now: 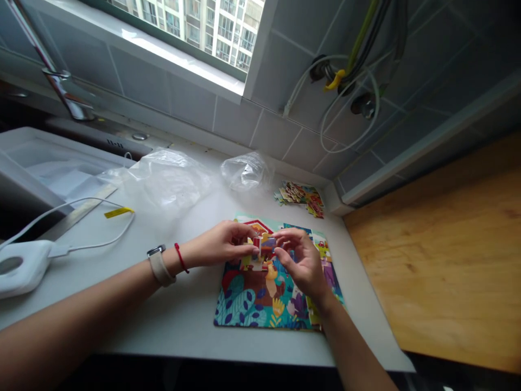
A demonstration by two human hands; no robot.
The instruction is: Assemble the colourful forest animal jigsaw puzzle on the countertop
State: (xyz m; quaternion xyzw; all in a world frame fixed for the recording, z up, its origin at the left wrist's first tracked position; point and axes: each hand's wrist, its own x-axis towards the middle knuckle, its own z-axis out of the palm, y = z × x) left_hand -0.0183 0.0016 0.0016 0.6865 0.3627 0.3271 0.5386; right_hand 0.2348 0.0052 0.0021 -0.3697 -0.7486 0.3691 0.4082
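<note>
A colourful jigsaw puzzle [248, 296] lies on the white counter, largely assembled, its upper part partly covered by my hands. My left hand [230, 243] pinches a small puzzle piece [256, 244] between thumb and fingers, just above the board. Facing it from the right, my right hand [301, 258] has its thumb and fingertips closed on another piece [268, 245] with purple on it. The two pieces are side by side; whether they are joined is too small to tell. A pile of loose pieces [299, 195] sits behind the board.
Crumpled clear plastic bags [171, 176] lie at the back of the counter [183, 320]. A white device [24, 266] with a cable is at the left, near a sink with a white bin [24, 144]. A wooden panel [443, 255] stands at the right, below hanging cables.
</note>
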